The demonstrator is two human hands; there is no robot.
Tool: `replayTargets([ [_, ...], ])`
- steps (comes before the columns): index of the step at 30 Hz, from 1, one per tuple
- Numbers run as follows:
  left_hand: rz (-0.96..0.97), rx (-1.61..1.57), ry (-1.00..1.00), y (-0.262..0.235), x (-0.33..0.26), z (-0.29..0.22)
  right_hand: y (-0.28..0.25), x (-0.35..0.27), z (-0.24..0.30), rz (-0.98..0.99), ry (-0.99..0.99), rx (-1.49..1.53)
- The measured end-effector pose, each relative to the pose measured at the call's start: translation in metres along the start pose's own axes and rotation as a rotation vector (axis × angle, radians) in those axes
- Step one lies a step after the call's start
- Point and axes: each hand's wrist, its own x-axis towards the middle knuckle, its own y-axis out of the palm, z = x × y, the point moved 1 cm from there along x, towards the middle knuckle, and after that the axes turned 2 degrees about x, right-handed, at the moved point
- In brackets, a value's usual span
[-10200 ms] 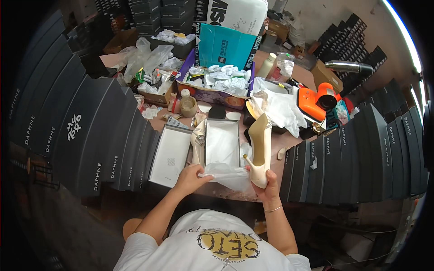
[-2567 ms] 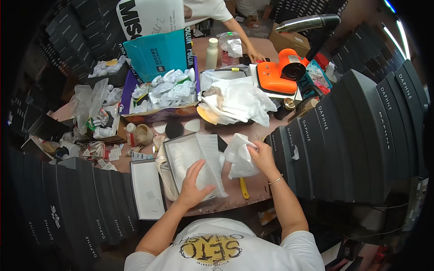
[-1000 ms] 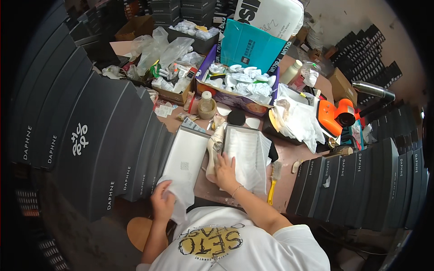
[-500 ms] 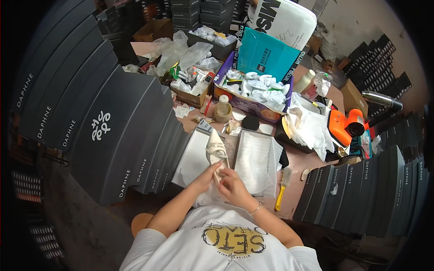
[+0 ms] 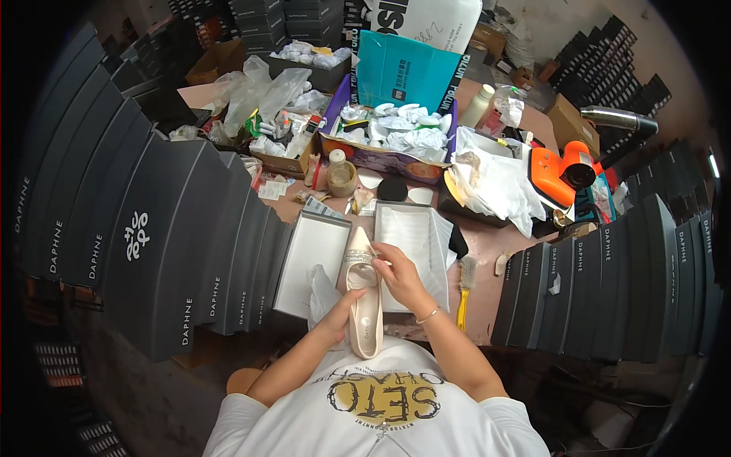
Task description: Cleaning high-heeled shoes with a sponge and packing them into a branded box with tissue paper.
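A cream pointed-toe flat shoe (image 5: 367,327) with a glittering band across its front is held before my chest. Its toe points away from me and its insole faces up. My left hand (image 5: 339,312) grips the shoe's left side, thumb over the edge. At the right of the band, my right hand (image 5: 401,276) has its fingers bent against the upper; whether anything small is pinched there is hidden. Beyond the shoe lie an open grey shoebox (image 5: 288,263) with white tissue paper (image 5: 324,293) and a second tray-like box part (image 5: 403,204) lined with white wrapping.
A yellow-handled brush (image 5: 465,293) lies to the right. Dark shoeboxes (image 5: 179,251) stand in rows on both sides (image 5: 594,297). Farther back are a jar (image 5: 341,179), a purple carton of crumpled paper (image 5: 381,158) and an orange heat-gun-like tool (image 5: 560,171).
The shoe has turned so its whole insole and heel show, heel toward me. My right hand has moved up from the shoe's lower part to the band. The whole view has shifted.
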Motion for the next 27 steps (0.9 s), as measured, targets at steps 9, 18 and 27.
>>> replayTargets([
  [9,0.138,0.367,0.304,0.026,0.004,-0.067,-0.024,-0.061,0.003,0.162,0.055,-0.130],
  [18,-0.131,0.477,0.527,-0.007,0.061,-0.133,-0.138,-0.125,0.043,0.204,0.303,0.966],
  [27,0.082,1.143,0.998,0.105,-0.009,-0.143,-0.098,-0.080,0.051,0.447,0.372,0.844],
])
